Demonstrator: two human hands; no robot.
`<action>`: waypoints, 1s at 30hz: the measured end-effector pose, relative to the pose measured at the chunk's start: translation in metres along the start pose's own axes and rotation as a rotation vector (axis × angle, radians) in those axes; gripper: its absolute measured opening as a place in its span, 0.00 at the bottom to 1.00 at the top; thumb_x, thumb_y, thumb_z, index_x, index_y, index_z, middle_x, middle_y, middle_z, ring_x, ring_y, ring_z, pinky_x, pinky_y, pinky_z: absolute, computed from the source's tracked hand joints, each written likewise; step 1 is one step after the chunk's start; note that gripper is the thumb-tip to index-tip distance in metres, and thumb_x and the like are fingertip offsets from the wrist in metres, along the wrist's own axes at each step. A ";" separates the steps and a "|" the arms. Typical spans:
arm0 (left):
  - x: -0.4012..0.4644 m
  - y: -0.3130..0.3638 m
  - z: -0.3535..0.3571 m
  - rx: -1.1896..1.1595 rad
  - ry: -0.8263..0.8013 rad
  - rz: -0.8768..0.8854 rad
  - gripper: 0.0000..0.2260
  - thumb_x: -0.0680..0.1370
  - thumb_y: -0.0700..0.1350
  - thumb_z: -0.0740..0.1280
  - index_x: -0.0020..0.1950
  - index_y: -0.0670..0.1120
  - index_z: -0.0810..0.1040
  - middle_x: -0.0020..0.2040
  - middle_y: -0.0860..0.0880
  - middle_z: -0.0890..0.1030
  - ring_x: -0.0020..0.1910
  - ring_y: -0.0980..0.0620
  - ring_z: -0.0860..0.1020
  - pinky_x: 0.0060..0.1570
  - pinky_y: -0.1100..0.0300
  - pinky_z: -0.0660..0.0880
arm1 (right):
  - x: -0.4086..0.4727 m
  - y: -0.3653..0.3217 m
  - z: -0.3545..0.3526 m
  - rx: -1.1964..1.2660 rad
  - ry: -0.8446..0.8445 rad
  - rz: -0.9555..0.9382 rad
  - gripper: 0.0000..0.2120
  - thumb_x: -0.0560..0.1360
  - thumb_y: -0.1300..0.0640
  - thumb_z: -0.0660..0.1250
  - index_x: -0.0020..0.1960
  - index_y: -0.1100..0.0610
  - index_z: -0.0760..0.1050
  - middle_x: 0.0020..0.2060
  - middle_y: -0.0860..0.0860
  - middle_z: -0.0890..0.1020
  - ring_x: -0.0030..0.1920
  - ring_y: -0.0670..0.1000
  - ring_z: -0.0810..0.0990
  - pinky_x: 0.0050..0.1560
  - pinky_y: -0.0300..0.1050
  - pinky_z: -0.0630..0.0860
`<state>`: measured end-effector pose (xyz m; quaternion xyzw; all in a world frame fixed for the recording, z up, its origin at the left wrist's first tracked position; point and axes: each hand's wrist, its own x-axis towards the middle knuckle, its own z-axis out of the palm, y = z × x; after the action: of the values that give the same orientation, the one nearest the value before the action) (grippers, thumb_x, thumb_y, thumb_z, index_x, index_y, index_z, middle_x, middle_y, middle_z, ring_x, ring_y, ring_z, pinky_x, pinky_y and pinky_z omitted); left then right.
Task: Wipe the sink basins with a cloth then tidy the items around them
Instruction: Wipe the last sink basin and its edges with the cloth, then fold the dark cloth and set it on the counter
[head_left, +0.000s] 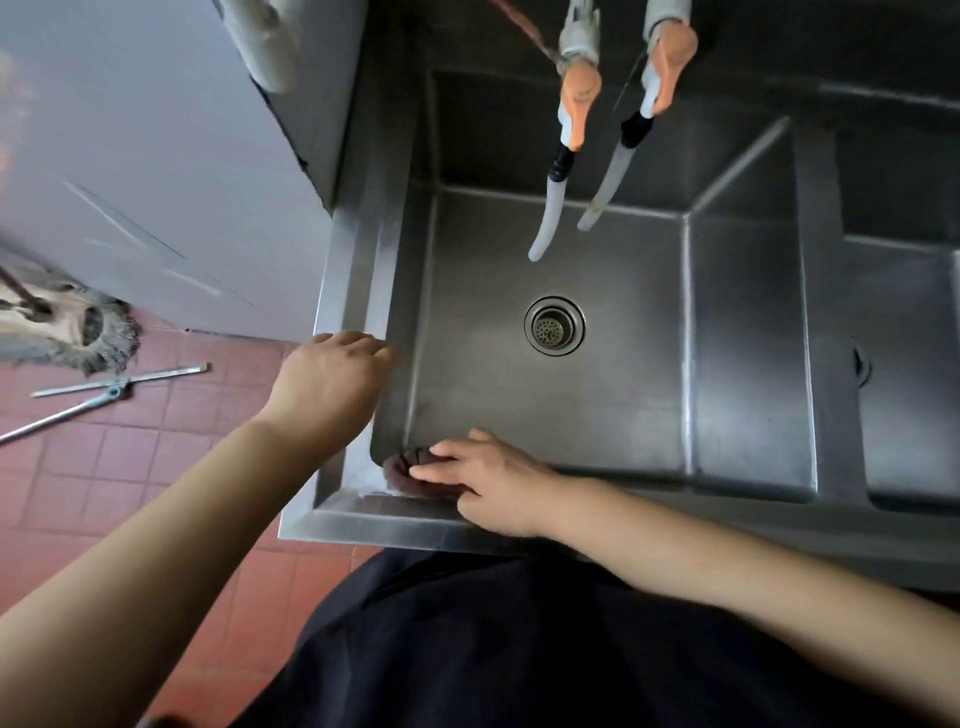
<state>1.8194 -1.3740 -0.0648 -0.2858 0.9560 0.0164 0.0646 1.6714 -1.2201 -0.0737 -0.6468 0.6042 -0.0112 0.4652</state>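
A steel sink basin (597, 410) with a round drain (555, 326) fills the middle of the head view. My right hand (493, 480) presses a dark reddish-brown cloth (402, 462) against the near-left inner corner of this basin, fingers spread over it. My left hand (332, 382) rests on the basin's left rim, fingers curled over the edge, holding nothing. A second basin (904, 364) lies to the right, cut off by the frame.
Two taps with orange handles (582, 93) hang white hoses (548, 218) over the basin's back. A grey wall panel (156, 156) stands to the left. On the red tiled floor (130, 467) lie a mop head (67, 332) and metal poles (104, 389).
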 end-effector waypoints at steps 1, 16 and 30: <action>-0.005 -0.004 0.000 0.001 0.011 -0.013 0.13 0.63 0.32 0.69 0.44 0.45 0.81 0.40 0.48 0.82 0.40 0.43 0.80 0.35 0.55 0.76 | 0.006 -0.008 0.003 -0.025 -0.011 -0.049 0.28 0.73 0.64 0.57 0.70 0.44 0.67 0.70 0.45 0.66 0.58 0.52 0.65 0.68 0.42 0.61; 0.006 0.048 -0.037 0.011 0.035 0.080 0.19 0.53 0.32 0.78 0.41 0.45 0.84 0.38 0.46 0.84 0.33 0.44 0.82 0.28 0.57 0.77 | -0.080 0.031 -0.042 0.826 0.431 0.383 0.30 0.69 0.73 0.53 0.59 0.47 0.78 0.38 0.56 0.78 0.32 0.53 0.74 0.31 0.42 0.70; 0.082 0.288 -0.093 0.016 0.166 0.461 0.15 0.52 0.37 0.80 0.33 0.48 0.81 0.30 0.51 0.80 0.27 0.48 0.80 0.24 0.61 0.75 | -0.334 0.160 -0.025 1.167 1.110 0.594 0.26 0.70 0.73 0.55 0.58 0.51 0.79 0.38 0.52 0.81 0.30 0.48 0.76 0.28 0.37 0.71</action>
<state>1.5830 -1.1836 0.0154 -0.0600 0.9980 -0.0006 -0.0175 1.4441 -0.9444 0.0246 -0.0198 0.7862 -0.5128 0.3442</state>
